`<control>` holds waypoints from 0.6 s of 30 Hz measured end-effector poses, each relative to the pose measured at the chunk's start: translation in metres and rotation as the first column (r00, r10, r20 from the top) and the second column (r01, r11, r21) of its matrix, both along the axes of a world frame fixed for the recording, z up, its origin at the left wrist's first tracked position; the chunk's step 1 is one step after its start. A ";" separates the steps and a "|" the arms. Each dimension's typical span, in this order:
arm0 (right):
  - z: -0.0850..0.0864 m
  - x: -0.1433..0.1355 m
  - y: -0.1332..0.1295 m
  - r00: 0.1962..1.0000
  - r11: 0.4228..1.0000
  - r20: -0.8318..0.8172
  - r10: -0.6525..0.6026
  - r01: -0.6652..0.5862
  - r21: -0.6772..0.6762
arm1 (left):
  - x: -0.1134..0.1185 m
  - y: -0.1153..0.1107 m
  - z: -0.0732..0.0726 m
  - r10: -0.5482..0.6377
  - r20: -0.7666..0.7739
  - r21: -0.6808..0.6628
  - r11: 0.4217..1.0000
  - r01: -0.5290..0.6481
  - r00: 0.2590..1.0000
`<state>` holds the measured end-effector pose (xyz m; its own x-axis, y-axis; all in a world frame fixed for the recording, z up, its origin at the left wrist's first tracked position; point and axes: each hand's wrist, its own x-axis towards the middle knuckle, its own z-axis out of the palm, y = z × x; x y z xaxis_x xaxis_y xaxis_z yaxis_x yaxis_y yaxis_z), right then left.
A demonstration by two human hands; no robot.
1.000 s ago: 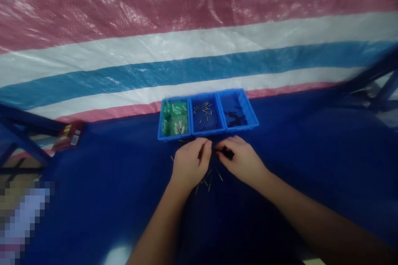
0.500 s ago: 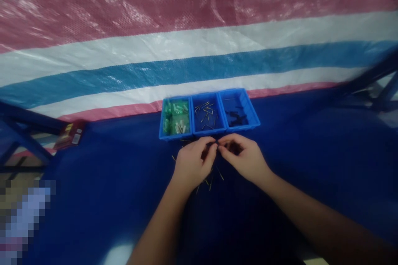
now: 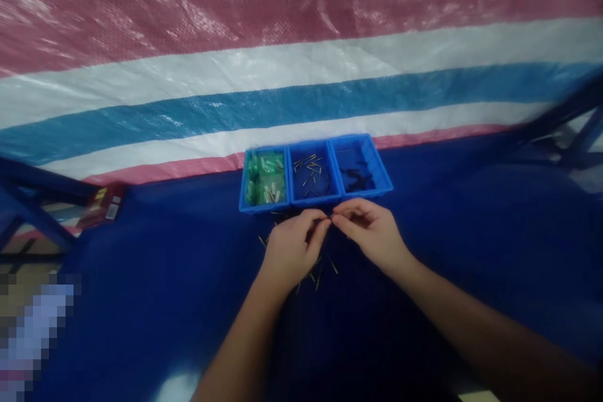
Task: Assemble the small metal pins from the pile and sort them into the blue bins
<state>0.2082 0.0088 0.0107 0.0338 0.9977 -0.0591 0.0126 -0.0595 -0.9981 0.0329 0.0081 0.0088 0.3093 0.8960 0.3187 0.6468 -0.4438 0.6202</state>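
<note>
My left hand [image 3: 294, 245] and my right hand [image 3: 372, 232] meet fingertip to fingertip just in front of a row of blue bins. Each is closed in a pinch; whatever lies between the fingers is too small to make out. Thin brass-coloured pins [image 3: 333, 264] are scattered on the blue table beneath and around my left hand. The left bin [image 3: 242, 191] holds small clear and whitish pieces on green plastic. More thin pins lie in the middle bin [image 3: 315, 200]. Dark small pieces lie in the right bin [image 3: 384, 179].
A dark red box [image 3: 102, 204] stands at the table's left edge beside a blue metal frame [image 3: 40, 210]. Behind the bins hangs a striped plastic sheet [image 3: 282, 100]. Another blue frame [image 3: 560, 113] is at the right. The blue tabletop [image 3: 155, 276] spreads around my forearms.
My right hand's fingers have risen slightly and closed together more. My left hand stays almost in place, still pinching. The bins and scattered pins look the same.
</note>
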 end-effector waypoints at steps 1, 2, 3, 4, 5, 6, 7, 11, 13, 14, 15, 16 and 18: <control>0.000 0.000 0.000 1.000 1.000 0.005 0.004 -0.004 0.001 | 0.000 0.000 0.000 0.000 0.000 0.007 1.000 0.000 1.000; 0.000 0.001 0.000 1.000 1.000 0.017 0.012 -0.012 0.008 | 0.000 0.000 -0.001 0.002 -0.001 0.017 1.000 -0.002 1.000; 0.000 0.001 -0.001 0.999 0.999 0.034 0.025 -0.025 0.019 | 0.000 0.001 -0.001 0.003 -0.006 0.027 1.000 -0.003 1.000; 0.000 0.001 -0.002 0.998 0.999 0.050 0.041 -0.042 0.030 | -0.001 0.001 -0.002 0.005 -0.015 0.037 0.999 -0.004 1.000; 0.000 0.001 -0.003 0.996 0.997 0.062 0.059 -0.062 0.035 | -0.001 0.001 -0.002 0.008 -0.026 0.045 0.999 -0.007 1.000; 0.000 0.001 -0.004 0.994 0.996 0.069 0.079 -0.081 0.036 | -0.002 0.001 -0.003 0.014 -0.038 0.052 0.999 -0.012 0.999; -0.001 0.001 -0.004 0.993 0.995 0.072 0.095 -0.098 0.036 | -0.002 0.002 -0.004 0.019 -0.047 0.059 0.998 -0.016 0.999; -0.001 0.000 -0.006 0.987 0.990 0.099 0.124 -0.130 0.056 | -0.004 0.002 -0.004 0.024 -0.074 0.060 0.998 -0.019 0.997; -0.001 0.000 -0.006 0.988 0.992 0.106 0.110 -0.116 0.050 | -0.004 0.001 -0.002 0.002 -0.071 0.047 0.999 0.002 0.997; -0.001 0.000 -0.006 0.990 0.994 0.103 0.100 -0.105 0.040 | -0.004 0.001 -0.001 -0.009 -0.060 0.041 0.999 0.011 0.998; 0.000 0.000 -0.005 0.991 0.995 0.096 0.090 -0.094 0.029 | -0.003 0.001 0.000 -0.014 -0.043 0.038 0.999 0.016 0.999; 0.000 0.000 -0.004 0.993 0.996 0.090 0.080 -0.082 0.022 | -0.003 0.000 0.000 -0.013 -0.024 0.038 0.999 0.014 1.000; 0.001 0.001 -0.003 0.995 0.998 0.078 0.061 -0.062 0.016 | -0.002 0.000 0.001 0.010 0.011 0.049 0.999 -0.010 1.000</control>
<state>0.2088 0.0053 0.0117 -0.0236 0.9989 -0.0401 0.0928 -0.0378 -0.9950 0.0312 0.0080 0.0102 0.2967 0.8822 0.3656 0.6450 -0.4674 0.6046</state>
